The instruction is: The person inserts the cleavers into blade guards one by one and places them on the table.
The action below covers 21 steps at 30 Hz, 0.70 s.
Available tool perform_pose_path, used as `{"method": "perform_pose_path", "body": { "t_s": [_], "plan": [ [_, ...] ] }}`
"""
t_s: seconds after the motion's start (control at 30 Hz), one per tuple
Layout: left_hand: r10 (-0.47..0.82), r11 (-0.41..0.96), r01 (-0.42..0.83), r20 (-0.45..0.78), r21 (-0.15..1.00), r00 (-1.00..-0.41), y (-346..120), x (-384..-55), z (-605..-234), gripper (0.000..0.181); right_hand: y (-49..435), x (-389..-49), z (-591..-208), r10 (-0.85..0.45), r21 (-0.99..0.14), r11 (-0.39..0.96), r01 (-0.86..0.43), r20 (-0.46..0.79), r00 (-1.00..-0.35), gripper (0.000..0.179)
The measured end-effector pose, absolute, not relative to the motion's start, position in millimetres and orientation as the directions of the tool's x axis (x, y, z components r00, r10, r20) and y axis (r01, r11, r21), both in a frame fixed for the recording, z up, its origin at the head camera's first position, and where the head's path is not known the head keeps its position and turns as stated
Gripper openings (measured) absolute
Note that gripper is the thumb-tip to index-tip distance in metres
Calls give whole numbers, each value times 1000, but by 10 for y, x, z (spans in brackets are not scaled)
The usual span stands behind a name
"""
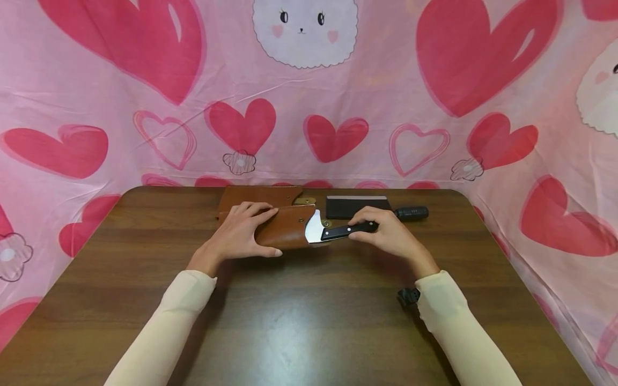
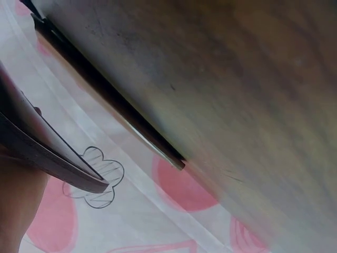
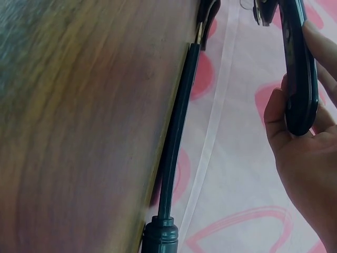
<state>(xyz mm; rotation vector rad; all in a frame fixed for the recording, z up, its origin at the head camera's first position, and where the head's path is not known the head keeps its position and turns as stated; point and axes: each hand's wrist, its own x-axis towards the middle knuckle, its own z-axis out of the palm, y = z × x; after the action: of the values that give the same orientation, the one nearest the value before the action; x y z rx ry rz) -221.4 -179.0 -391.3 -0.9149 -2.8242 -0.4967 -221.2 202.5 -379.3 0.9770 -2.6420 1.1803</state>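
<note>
My left hand (image 1: 236, 236) grips a brown leather knife sheath (image 1: 285, 228), fingers over its far edge and thumb along the near one. Out of the sheath's right end shows the bright heel of a cleaver's blade (image 1: 315, 229); the rest of the blade is hidden inside. The cleaver's black riveted handle (image 1: 338, 232) is pinched between the fingers and thumb of my right hand (image 1: 388, 230). In the right wrist view the handle (image 3: 299, 74) is held off the table. The left wrist view catches only one end of the sheath (image 2: 47, 147).
Behind the held sheath lies a second brown leather sheath (image 1: 256, 197) near the far table edge. To its right a black-bladed cleaver (image 1: 357, 208) with a ribbed black handle (image 1: 412, 213) lies flat. A pink heart-patterned cloth (image 1: 289, 86) hangs behind the wooden table (image 1: 338, 321).
</note>
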Motion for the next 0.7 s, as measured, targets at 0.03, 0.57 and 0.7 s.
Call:
{"method": "perform_pose_path", "body": {
  "t_s": [0.03, 0.57, 0.7],
  "plan": [
    [546, 762, 590, 223, 268, -807, -1789, -2215, -3915, 107, 2022, -2212, -3793, -518, -641, 498, -584, 320, -793, 23],
    [552, 757, 603, 246, 254, -797, -1733, -2203, -3882, 107, 1926, -2209, -3801, -539, -623, 461, -632, 369, -757, 24],
    [550, 761, 598, 239, 251, -800, -1739, -2196, -3883, 107, 1915, -2209, -3808, -541, -617, 463, -637, 373, -754, 24]
  ]
}}
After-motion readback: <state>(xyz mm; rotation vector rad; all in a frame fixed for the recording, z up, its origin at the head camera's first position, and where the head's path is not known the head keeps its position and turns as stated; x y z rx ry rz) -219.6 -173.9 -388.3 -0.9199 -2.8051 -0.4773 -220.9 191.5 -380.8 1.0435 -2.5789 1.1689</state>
